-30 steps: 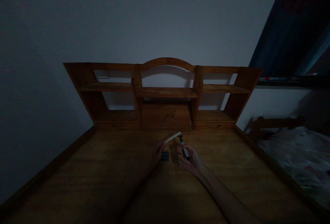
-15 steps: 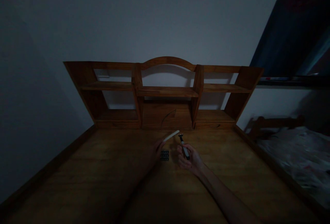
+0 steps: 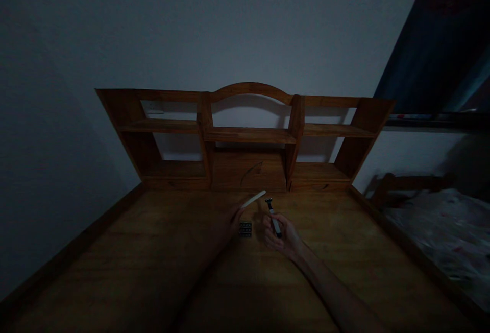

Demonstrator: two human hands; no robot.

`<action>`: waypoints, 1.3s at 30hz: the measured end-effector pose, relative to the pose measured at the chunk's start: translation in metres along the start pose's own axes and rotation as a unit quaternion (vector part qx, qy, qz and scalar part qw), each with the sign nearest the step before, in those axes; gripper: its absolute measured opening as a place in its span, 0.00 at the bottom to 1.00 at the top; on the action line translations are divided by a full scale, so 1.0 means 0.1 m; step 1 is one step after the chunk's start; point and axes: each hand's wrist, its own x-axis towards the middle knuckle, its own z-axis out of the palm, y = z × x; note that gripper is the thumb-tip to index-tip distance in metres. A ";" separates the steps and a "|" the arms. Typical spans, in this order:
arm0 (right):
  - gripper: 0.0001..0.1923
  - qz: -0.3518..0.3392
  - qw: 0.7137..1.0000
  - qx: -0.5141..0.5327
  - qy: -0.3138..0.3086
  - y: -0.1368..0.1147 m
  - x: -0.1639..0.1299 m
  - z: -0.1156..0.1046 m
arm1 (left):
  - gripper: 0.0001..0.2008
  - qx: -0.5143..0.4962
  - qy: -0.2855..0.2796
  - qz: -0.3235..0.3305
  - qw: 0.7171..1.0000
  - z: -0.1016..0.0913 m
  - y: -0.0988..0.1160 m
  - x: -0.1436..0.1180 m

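One slim, pale, stiff-looking strip (image 3: 254,199) sits pinched in your left hand (image 3: 233,217), while over the counter (image 3: 153,251) your right hand (image 3: 282,234) curls closed round a grey-and-black, T-shaped razor (image 3: 274,224), likely light, best held by its handle (image 3: 276,230).

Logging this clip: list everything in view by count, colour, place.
razor: 1, black-grey, right hand
flat stick: 1, white, left hand
three-row pack: 1, dark, between hands
desk: 1, brown, below hands
shelf unit: 1, brown, desk's rear
wall: 1, grey, background
wall plate: 1, whitish, behind shelf unit
curtain: 1, dark blue, upper right
ledge: 1, dark, under curtain
wooden frame: 1, brown, right
crumpled sheeting: 1, whitish, far right
left hand: 1, shadowed, left of pack
right hand: 1, dim, right of pack
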 end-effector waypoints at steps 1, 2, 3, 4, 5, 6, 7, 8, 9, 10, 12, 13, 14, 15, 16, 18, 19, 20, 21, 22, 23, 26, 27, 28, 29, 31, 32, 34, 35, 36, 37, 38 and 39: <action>0.15 -0.003 1.000 -0.002 0.004 0.00 0.00 0.01 | 0.19 -0.006 -0.003 0.007 1.000 0.00 0.01 -0.01; 0.15 -0.003 1.000 -0.003 0.008 -0.01 0.00 0.03 | 0.19 -0.007 -0.012 0.016 1.000 -0.01 0.01 -0.02; 0.15 -0.001 1.000 -0.005 0.011 -0.01 0.00 0.04 | 0.19 -0.004 -0.024 0.027 0.999 0.00 0.02 -0.02; 0.15 0.001 1.000 -0.005 0.012 -0.02 0.00 0.06 | 0.18 0.001 -0.035 0.038 0.999 0.01 0.03 -0.03; 0.15 0.003 1.000 -0.004 0.013 -0.02 0.00 0.06 | 0.18 0.007 -0.043 0.045 0.998 0.02 0.03 -0.04; 0.14 0.003 1.000 -0.003 0.013 -0.02 0.00 0.07 | 0.18 0.012 -0.046 0.045 0.998 0.03 0.03 -0.04; 0.14 0.003 1.000 -0.002 0.013 -0.02 0.00 0.07 | 0.18 0.017 -0.045 0.039 0.998 0.05 0.02 -0.03; 0.14 0.001 1.000 -0.001 0.013 -0.02 0.00 0.06 | 0.18 0.021 -0.038 0.026 0.999 0.06 0.00 -0.03; 0.14 -0.001 1.000 0.000 0.012 -0.02 0.00 0.05 | 0.19 0.024 -0.026 0.009 0.999 0.06 -0.02 -0.02; 0.14 -0.003 1.000 0.000 0.011 -0.02 0.00 0.04 | 0.19 0.026 -0.015 -0.005 1.000 0.06 -0.03 -0.02; 0.15 -0.005 1.000 -0.003 0.011 -0.01 0.00 0.03 | 0.20 0.022 -0.004 -0.015 1.000 0.03 -0.04 -0.01; 0.15 -0.004 1.000 -0.005 0.011 -0.01 0.00 0.02 | 0.20 0.018 -0.006 -0.009 1.000 0.02 -0.03 -0.01; 0.15 -0.002 1.000 -0.007 0.012 -0.01 0.00 0.02 | 0.20 0.015 -0.011 0.003 1.000 0.00 -0.01 -0.02; 0.15 -0.002 1.000 -0.007 0.013 -0.01 0.00 0.02 | 0.19 0.013 -0.021 0.019 1.000 -0.02 0.02 -0.02; 0.14 -0.001 1.000 -0.007 0.014 -0.01 -0.01 0.02 | 0.18 0.013 -0.032 0.034 0.999 -0.02 0.04 -0.03; 0.14 -0.002 1.000 -0.003 0.010 -0.01 -0.01 0.03 | 0.17 0.015 -0.043 0.052 0.998 -0.02 0.08 -0.03; 0.14 -0.002 1.000 -0.001 0.008 -0.02 -0.01 0.03 | 0.17 0.018 -0.044 0.052 0.998 -0.01 0.09 -0.03; 0.14 -0.003 1.000 0.001 0.006 -0.02 -0.01 0.04 | 0.17 0.022 -0.039 0.047 0.998 0.00 0.09 -0.03; 0.15 -0.005 1.000 0.003 0.005 -0.02 0.00 0.04 | 0.17 0.024 -0.028 0.040 0.999 0.01 0.08 -0.03; 0.15 -0.008 1.000 0.004 0.005 -0.02 0.00 0.05 | 0.17 0.025 -0.015 0.032 0.999 0.02 0.07 -0.02; 0.15 -0.012 1.000 0.005 0.006 -0.02 0.00 0.05 | 0.17 0.025 -0.003 0.025 0.999 0.02 0.05 -0.02; 0.14 -0.018 1.000 0.008 0.010 -0.02 0.01 0.06 | 0.17 0.020 0.009 0.013 1.000 0.02 0.00 -0.03; 0.14 -0.017 1.000 0.010 0.010 -0.02 0.01 0.06 | 0.17 0.019 0.006 0.014 1.000 0.02 -0.01 -0.03; 0.14 -0.017 1.000 0.011 0.008 -0.02 0.01 0.06 | 0.17 0.019 -0.002 0.019 1.000 0.02 -0.02 -0.04; 0.14 -0.017 1.000 0.013 0.006 -0.02 0.01 0.06 | 0.17 0.020 -0.012 0.026 0.999 0.03 -0.02 -0.04; 0.15 -0.018 1.000 0.015 0.004 -0.01 0.01 0.05 | 0.18 0.028 -0.026 0.035 0.999 0.05 -0.02 -0.05; 0.15 -0.018 1.000 0.015 0.006 -0.01 0.00 0.05 | 0.18 0.033 -0.031 0.035 0.998 0.06 -0.02 -0.05; 0.15 -0.022 1.000 0.015 0.012 -0.01 0.01 0.05 | 0.18 0.040 -0.019 0.022 0.999 0.07 -0.02 -0.04; 0.15 -0.023 1.000 0.015 0.014 -0.01 0.01 0.06 | 0.18 0.038 -0.006 0.013 0.999 0.08 -0.01 -0.03; 0.15 -0.025 0.999 0.015 0.015 -0.02 0.01 0.06 | 0.19 0.031 0.006 0.006 0.999 0.07 -0.01 -0.03; 0.14 -0.026 0.999 0.015 0.014 -0.02 0.01 0.07 | 0.19 0.022 0.015 0.002 1.000 0.07 -0.01 -0.02; 0.14 -0.026 0.999 0.016 0.014 -0.03 0.01 0.08 | 0.19 0.012 0.018 0.001 1.000 0.06 0.00 -0.02; 0.14 -0.026 0.999 0.017 0.013 -0.04 0.01 0.09 | 0.19 0.004 0.016 0.004 1.000 0.05 0.00 -0.02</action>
